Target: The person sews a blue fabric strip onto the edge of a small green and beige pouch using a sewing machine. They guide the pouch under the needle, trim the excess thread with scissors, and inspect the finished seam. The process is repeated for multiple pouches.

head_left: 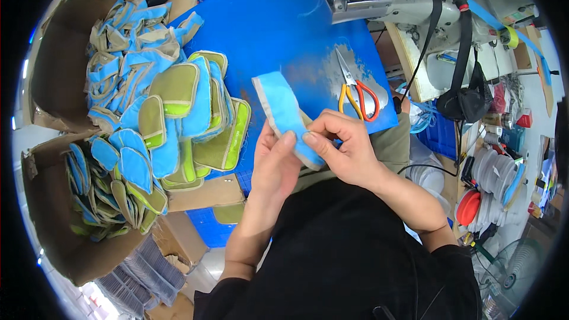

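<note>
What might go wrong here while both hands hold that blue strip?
The strip might slip or crease, as the left hand and right hand pinch only its nearer part. The scissors lie uncovered near the right hand, so a careless reach could nick it. The pads overlap in an uneven pile, so a nudge might topple some.

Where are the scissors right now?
In the head view, the scissors lie right of centre on the blue table, between the right hand and the pale machine above.
</note>
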The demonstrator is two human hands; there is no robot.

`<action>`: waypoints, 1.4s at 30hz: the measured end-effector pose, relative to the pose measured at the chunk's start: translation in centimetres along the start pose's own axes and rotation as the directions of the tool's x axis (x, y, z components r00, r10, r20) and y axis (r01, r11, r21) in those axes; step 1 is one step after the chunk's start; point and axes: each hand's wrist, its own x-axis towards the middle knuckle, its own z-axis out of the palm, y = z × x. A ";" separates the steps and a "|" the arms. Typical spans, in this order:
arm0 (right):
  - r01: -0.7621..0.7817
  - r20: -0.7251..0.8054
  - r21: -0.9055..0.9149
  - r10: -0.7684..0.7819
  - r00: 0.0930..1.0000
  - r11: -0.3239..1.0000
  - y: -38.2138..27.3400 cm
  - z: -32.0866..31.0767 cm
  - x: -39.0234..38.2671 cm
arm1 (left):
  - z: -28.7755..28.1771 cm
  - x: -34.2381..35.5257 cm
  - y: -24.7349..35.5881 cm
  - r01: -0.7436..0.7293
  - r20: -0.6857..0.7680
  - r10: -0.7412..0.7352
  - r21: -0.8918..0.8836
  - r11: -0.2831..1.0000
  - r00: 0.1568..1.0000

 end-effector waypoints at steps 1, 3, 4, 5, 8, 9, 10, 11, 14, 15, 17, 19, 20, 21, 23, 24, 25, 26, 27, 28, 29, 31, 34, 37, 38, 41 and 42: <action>0.012 -0.003 -0.017 -0.012 1.000 1.000 0.3 0.0 -0.2 | 0.2 0.0 -0.1 0.040 -0.020 -0.041 -0.030 0.999 0.999; 0.042 -0.002 -0.050 -0.043 0.999 0.998 1.0 0.0 -0.4 | -0.1 0.1 -0.1 0.078 -0.037 -0.079 -0.040 0.996 0.996; 0.033 -0.014 -0.066 -0.034 0.999 0.997 1.0 0.1 -0.4 | -0.6 0.3 -0.2 0.074 -0.035 -0.075 -0.020 0.997 0.997; 0.025 -0.023 -0.082 -0.027 0.999 0.996 1.0 0.3 -0.4 | -1.2 0.3 -0.3 0.068 -0.035 -0.068 -0.001 0.998 0.997; 0.074 -0.038 -0.170 -0.081 0.996 0.983 1.0 0.5 -0.1 | -1.3 0.3 -0.8 0.070 -0.122 -0.077 -0.060 0.996 0.990; 0.100 -0.049 -0.200 -0.111 0.993 0.975 1.1 0.5 0.0 | -1.2 0.5 -1.0 0.069 -0.102 -0.080 -0.105 0.992 0.992; 0.081 -0.087 -0.200 -0.100 0.991 0.976 0.6 0.7 0.0 | -1.2 0.5 -1.2 0.064 -0.086 -0.078 -0.151 0.986 0.993; 0.093 -0.097 -0.217 -0.117 0.988 0.972 0.5 1.0 0.1 | -1.0 0.5 -1.3 0.023 -0.085 -0.036 -0.156 0.987 0.996; 0.156 -0.027 -0.328 -0.174 0.984 0.932 0.3 0.9 0.6 | -1.2 0.6 -0.8 -0.055 -0.077 0.047 -0.108 0.993 0.996; 0.177 -0.005 -0.348 -0.190 0.982 0.921 0.2 1.0 0.7 | -1.4 0.5 -0.7 -0.080 -0.076 0.074 -0.068 0.994 0.994; 0.218 0.034 -0.386 -0.222 0.974 0.897 0.2 1.4 1.0 | -2.3 0.1 -0.3 -0.123 -0.070 0.126 0.037 0.992 0.990; 0.245 0.071 -0.416 -0.238 0.969 0.875 0.1 1.4 1.1 | -3.2 -0.7 1.1 -0.073 -0.081 0.100 0.282 0.957 0.992; 0.258 0.088 -0.431 -0.245 0.966 0.865 0.1 1.4 1.1 | -3.8 -1.2 2.0 -0.042 -0.093 0.086 0.399 0.916 0.992; 0.271 0.111 -0.451 -0.248 0.962 0.851 -0.1 1.2 1.1 | -5.0 -1.8 2.5 -0.086 -0.045 0.122 0.479 0.874 0.991; 0.277 0.135 -0.470 -0.242 0.961 0.838 -0.2 0.9 0.8 | -7.0 -3.2 5.0 -0.007 -0.145 0.147 0.689 0.725 0.978; 0.275 0.139 -0.484 -0.237 0.962 0.831 -0.2 0.6 0.5 | -8.0 -3.6 6.5 -0.005 -0.199 0.224 0.738 0.675 0.954; 0.306 0.175 -0.495 -0.252 0.952 0.813 0.2 0.2 0.3 | -9.7 -4.1 7.9 -0.076 -0.204 0.384 0.796 0.600 0.901; 0.316 0.193 -0.494 -0.252 0.948 0.810 0.4 0.1 0.0 | -11.5 -4.5 9.8 -0.136 -0.199 0.491 0.814 0.564 0.848; 0.328 0.211 -0.490 -0.254 0.944 0.808 0.5 0.0 -0.3 | -12.4 -5.0 12.2 -0.139 -0.212 0.610 0.869 0.476 0.763; 0.334 0.225 -0.492 -0.253 0.941 0.804 0.6 -0.2 -0.6 | -13.0 -5.5 14.8 -0.116 -0.221 0.668 0.900 0.421 0.711; 0.350 0.249 -0.496 -0.256 0.934 0.795 0.7 -0.4 -1.0 | -14.0 -6.0 17.2 -0.110 -0.175 0.723 0.938 0.328 0.668; 0.380 0.297 -0.508 -0.258 0.920 0.773 1.0 -0.9 -1.6 | -15.7 -6.5 21.0 -0.059 -0.118 0.781 0.979 0.194 0.613; 0.387 0.306 -0.527 -0.256 0.917 0.756 0.8 -1.3 -2.5 | -16.2 -6.1 23.8 0.051 0.000 0.762 0.998 -0.043 0.647; 0.372 0.310 -0.529 -0.234 0.921 0.763 0.7 -1.8 -3.3 | -15.4 -4.0 24.7 0.151 0.097 0.690 0.945 -0.290 0.717; 0.366 0.314 -0.546 -0.222 0.923 0.753 0.7 -2.0 -3.7 | -15.4 -2.9 25.0 0.183 0.115 0.663 0.914 -0.362 0.740; 0.374 0.344 -0.551 -0.205 0.916 0.746 0.8 -2.2 -4.6 | -18.9 0.4 30.2 0.157 0.229 0.518 0.786 -0.598 0.824; 0.373 0.350 -0.542 -0.201 0.915 0.753 0.9 -2.3 -4.9 | -20.4 1.9 32.5 0.133 0.217 0.457 0.774 -0.619 0.863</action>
